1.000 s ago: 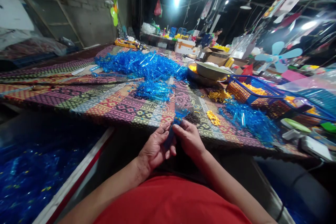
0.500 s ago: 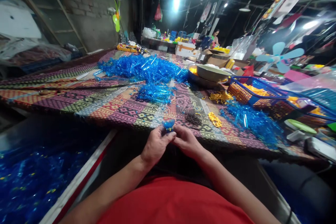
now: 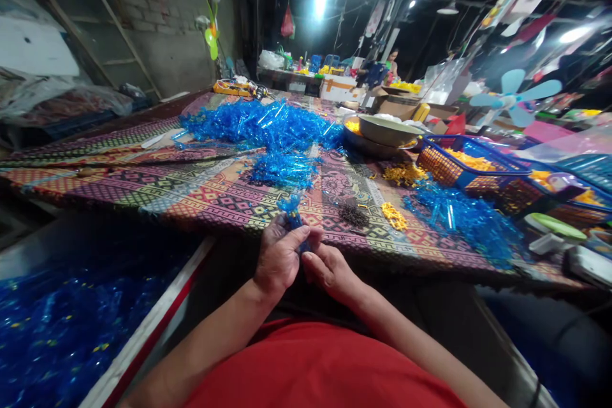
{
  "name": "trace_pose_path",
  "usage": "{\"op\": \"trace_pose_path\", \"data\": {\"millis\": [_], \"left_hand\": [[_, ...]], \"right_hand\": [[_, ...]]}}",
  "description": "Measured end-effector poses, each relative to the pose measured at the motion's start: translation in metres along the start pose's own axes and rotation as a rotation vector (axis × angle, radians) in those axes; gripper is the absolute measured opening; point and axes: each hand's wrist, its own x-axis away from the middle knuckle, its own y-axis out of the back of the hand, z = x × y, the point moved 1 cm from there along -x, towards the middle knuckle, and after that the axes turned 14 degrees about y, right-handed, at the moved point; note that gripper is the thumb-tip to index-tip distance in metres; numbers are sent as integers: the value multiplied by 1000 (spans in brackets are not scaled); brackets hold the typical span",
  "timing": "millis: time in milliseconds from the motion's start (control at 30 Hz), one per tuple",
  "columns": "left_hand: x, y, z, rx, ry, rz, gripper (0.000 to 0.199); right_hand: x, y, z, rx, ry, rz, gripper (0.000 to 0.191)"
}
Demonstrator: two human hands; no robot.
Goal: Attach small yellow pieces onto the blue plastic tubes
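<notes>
Patterned tablecloth (image 3: 201, 188), blue plastic piece (image 3: 289, 205) at its 6 o'clock edge: left hand (image 3: 280, 258) curled round it, right hand (image 3: 329, 269) half-closed alongside, can't tell its grip. Looks mid-job; blue pile (image 3: 272, 122) at 12 seems undone.

From afar I am watching a plain red shirt (image 3: 320, 366) curving in a broad, rounded dome at the front, looking smooth and evenly coloured, while the left forearm (image 3: 208, 338), right forearm (image 3: 411, 335), left hand (image 3: 280, 258) and right hand (image 3: 332, 271) are showing bare.
</notes>
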Motion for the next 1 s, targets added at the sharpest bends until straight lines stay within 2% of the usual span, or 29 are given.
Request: {"op": "trace_pose_path", "data": {"millis": [167,233,300,367,400,500,567,633,733,867,933,1000], "left_hand": [[5,2,4,-114,-33,1,11],[8,6,2,-204,-32,30,12],[11,11,0,-304,-27,51,12],[13,15,-1,-434,-7,77,13],[14,16,-1,-503,1,98,14],[17,14,1,-676,-6,197,14],[21,9,2,-754,-56,252,14],[25,5,0,-818,-88,288,17],[30,0,-4,-864,-70,270,17],[27,3,-6,-868,-3,244,10],[21,10,-5,-790,152,280,10],[16,18,-4,-645,389,372,15]], "right_hand": [[10,-10,-9,140,119,-58,42],[13,-4,-13,101,130,-17,38],[13,10,-12,40,135,-23,31],[11,30,-3,29,188,-131,31],[9,40,4,59,250,-194,37],[-1,60,29,255,479,-149,59],[-8,64,43,385,601,-101,59],[-12,62,52,495,659,-100,48],[-14,54,52,551,602,-148,34],[-13,50,36,416,415,-213,30],[-10,54,28,256,343,-163,41],[-5,61,23,82,327,-75,54]]}}
